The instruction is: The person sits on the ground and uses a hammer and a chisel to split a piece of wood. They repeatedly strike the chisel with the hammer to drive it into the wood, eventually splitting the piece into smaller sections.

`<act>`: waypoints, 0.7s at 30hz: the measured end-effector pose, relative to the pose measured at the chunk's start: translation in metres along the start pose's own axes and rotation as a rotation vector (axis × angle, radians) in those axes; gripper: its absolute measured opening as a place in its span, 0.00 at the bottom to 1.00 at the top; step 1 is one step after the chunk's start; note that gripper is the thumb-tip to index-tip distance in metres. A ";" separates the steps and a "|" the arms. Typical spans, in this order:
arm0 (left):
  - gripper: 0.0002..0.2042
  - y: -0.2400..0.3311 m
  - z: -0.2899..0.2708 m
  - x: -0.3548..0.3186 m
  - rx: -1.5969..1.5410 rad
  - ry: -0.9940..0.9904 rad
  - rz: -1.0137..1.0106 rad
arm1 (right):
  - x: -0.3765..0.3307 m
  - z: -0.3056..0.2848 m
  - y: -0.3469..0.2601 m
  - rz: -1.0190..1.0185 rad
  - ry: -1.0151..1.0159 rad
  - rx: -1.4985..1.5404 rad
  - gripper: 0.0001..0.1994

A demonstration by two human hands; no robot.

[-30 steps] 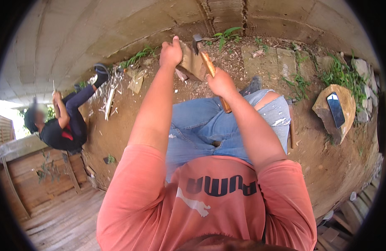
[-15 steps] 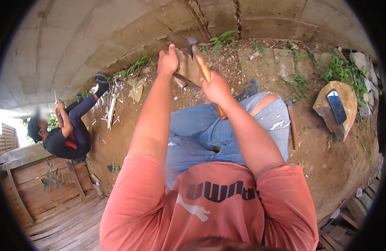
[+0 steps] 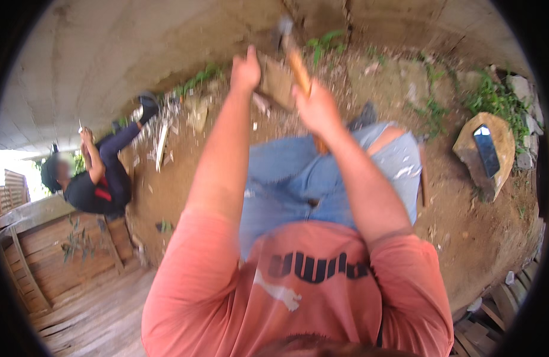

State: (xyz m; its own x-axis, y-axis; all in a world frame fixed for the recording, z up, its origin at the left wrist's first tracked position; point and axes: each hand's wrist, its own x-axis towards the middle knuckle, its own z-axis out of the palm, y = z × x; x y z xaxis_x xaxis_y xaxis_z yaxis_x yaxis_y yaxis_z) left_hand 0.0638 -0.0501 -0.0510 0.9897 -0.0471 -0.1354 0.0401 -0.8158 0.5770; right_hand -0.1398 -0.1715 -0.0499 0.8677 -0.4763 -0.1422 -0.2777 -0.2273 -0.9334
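My left hand [image 3: 246, 72] grips the left edge of a brown wooden block [image 3: 276, 83], held out beyond my knees. My right hand [image 3: 318, 110] is closed round the wooden handle of a metal-headed striking tool [image 3: 298, 68]. The tool's head [image 3: 284, 27] is up past the block's far edge and apart from it; motion blur hides whether it is a hammer or an adze. The lower handle end shows below my right hand, above my jeans.
A phone [image 3: 486, 150] lies on a flat-topped stone [image 3: 501, 134] to the right. Another wooden handle [image 3: 424, 181] lies beside my right knee. At the left, another person [image 3: 99, 184] sits holding a thin stick near wood shavings [image 3: 167, 122]. A concrete wall [image 3: 167, 41] runs along the far side.
My right hand has lifted the tool, so its head has moved up and away from the block. The block and my left hand have shifted slightly farther out, and the view has moved a little.
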 end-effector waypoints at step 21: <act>0.40 -0.001 -0.002 0.003 0.012 -0.001 0.006 | 0.017 0.006 0.031 0.372 -0.293 0.093 0.20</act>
State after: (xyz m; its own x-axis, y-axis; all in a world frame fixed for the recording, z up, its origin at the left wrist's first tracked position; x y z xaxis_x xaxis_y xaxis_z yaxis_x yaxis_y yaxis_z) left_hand 0.0672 -0.0482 -0.0509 0.9897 -0.0532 -0.1328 0.0320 -0.8222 0.5684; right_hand -0.1313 -0.1816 -0.0834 0.7996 -0.2490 -0.5465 -0.5651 -0.0038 -0.8250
